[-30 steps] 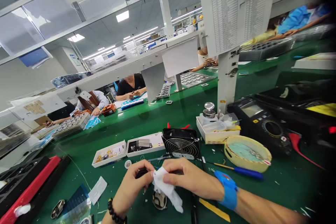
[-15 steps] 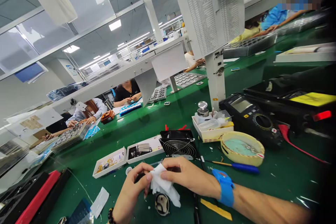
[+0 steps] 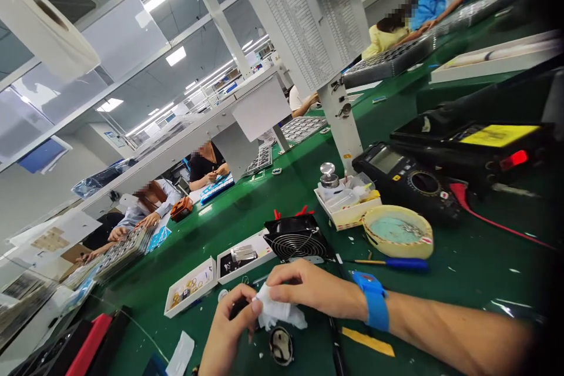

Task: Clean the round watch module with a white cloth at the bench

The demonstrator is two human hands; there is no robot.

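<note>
Head view: green worktop (image 3: 251, 205) runs across frame. Black multimeter (image 3: 403, 182) on it, 3 o'clock. Right hand (image 3: 308, 291) near 6 o'clock; left hand (image 3: 224, 324), 7 o'clock. White cloth (image 3: 279, 312) at 6 o'clock, bunched, pinched in right grip; left thumb at its edge, cannot tell what left grip pinches. Round metal-rimmed part (image 3: 281, 345) on worktop, cloth's 6 o'clock side.

Right fingers (image 3: 284, 293) pinch a white cloth (image 3: 282, 314) beside left fingers (image 3: 245, 315).

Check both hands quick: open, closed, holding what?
Left hand: closed, apparently on a dark object, mostly hidden.
Right hand: closed, holding a white cloth.
</note>
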